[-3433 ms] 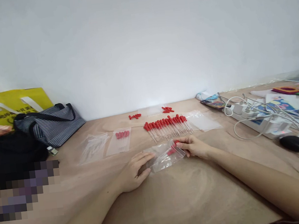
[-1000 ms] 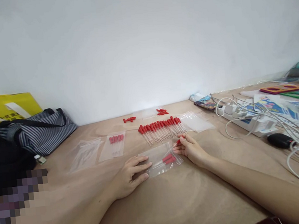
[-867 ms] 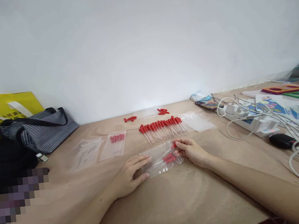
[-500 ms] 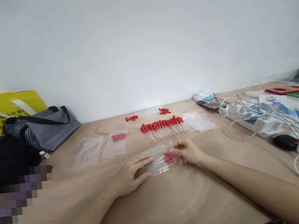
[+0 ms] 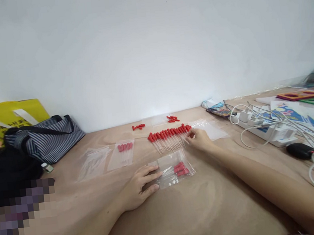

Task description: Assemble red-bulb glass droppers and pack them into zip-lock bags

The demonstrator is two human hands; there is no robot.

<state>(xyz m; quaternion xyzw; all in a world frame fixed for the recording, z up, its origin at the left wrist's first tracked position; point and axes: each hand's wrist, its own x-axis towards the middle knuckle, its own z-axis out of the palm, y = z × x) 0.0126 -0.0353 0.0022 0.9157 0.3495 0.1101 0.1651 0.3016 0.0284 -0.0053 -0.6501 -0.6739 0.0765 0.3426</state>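
Note:
My left hand (image 5: 143,184) lies with fingers apart on the left end of a clear zip bag (image 5: 167,180). Inside that bag are several droppers with red rubber bulbs (image 5: 180,168), their bulbs to the right. Beyond it a row of red-bulbed droppers (image 5: 170,136) lies side by side, thin clear stems pointing toward me. At the row's right end my right hand (image 5: 200,139) has its fingers closed on a dropper, partly hidden by the fingertips. Left of the row is another clear bag (image 5: 115,161) with several droppers in it.
Clear bags (image 5: 94,161) lie at left, with more bags (image 5: 214,128) right of the row. Loose red bulbs (image 5: 138,127) are near the wall. A striped bag (image 5: 55,137) stands at left; a power strip (image 5: 265,130), cables and a black mouse (image 5: 301,151) are at right.
My right hand has let go of the zip bag's right end and moved away from me to the dropper row's right end. My left hand stays on the bag.

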